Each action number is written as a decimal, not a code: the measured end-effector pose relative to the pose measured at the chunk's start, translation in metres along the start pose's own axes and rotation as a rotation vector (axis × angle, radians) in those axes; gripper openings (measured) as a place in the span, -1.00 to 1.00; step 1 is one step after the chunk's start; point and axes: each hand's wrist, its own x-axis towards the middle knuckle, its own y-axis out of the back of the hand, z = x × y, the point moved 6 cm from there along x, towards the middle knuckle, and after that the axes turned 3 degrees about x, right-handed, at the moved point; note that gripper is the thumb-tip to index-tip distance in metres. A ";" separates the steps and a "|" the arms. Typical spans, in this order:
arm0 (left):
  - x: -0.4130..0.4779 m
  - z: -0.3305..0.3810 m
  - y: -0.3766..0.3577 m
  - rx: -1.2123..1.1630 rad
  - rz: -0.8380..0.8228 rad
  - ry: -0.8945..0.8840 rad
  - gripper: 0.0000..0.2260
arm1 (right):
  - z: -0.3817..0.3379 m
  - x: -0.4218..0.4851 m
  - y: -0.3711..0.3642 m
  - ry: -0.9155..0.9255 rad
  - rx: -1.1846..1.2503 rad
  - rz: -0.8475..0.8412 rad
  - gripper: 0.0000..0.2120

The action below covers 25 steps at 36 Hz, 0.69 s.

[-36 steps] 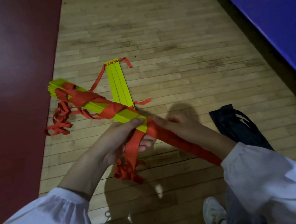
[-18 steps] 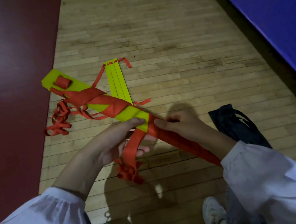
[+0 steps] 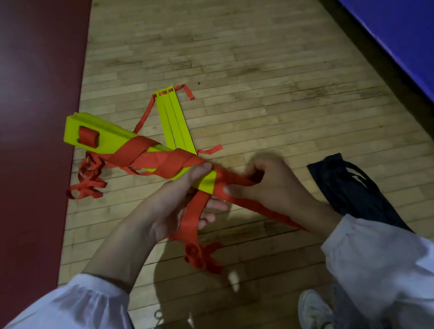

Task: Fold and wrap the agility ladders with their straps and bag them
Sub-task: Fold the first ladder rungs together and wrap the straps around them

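A stack of yellow ladder rungs [image 3: 113, 138] is held above the wooden floor, pointing up and to the left, with a red strap [image 3: 151, 156] wound around its middle. My left hand [image 3: 177, 205] grips the near end of the stack, thumb on top. My right hand [image 3: 262, 183] pinches the red strap where it leaves the stack's end and runs down toward my right sleeve. Loose red strap hangs in loops below my left hand [image 3: 203, 257] and beside the stack's far end [image 3: 88, 181]. A second set of yellow rungs [image 3: 176, 122] lies flat on the floor behind.
A dark drawstring bag [image 3: 351, 190] lies on the floor right of my right hand. A dark red floor area [image 3: 13, 136] borders the left, a blue mat [image 3: 398, 16] the upper right. My white shoes [image 3: 316, 317] show at the bottom.
The stack has rolled so its flat yellow face with the red strap loop shows on top. My right hand has drawn the strap tighter across the near end.
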 end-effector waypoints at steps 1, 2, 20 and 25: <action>0.000 0.000 0.000 -0.006 0.003 -0.006 -0.54 | 0.000 0.000 -0.001 -0.003 0.001 -0.002 -0.66; 0.000 0.001 0.000 -0.010 0.005 -0.011 -0.55 | 0.000 0.000 -0.001 -0.002 0.002 -0.003 -0.65; 0.001 0.002 0.004 0.051 0.071 -0.146 -0.56 | -0.009 -0.003 -0.002 -0.107 0.052 -0.265 -0.40; 0.000 0.005 0.000 0.076 0.062 -0.175 -0.55 | -0.005 -0.012 -0.014 -0.232 0.119 -0.484 -0.36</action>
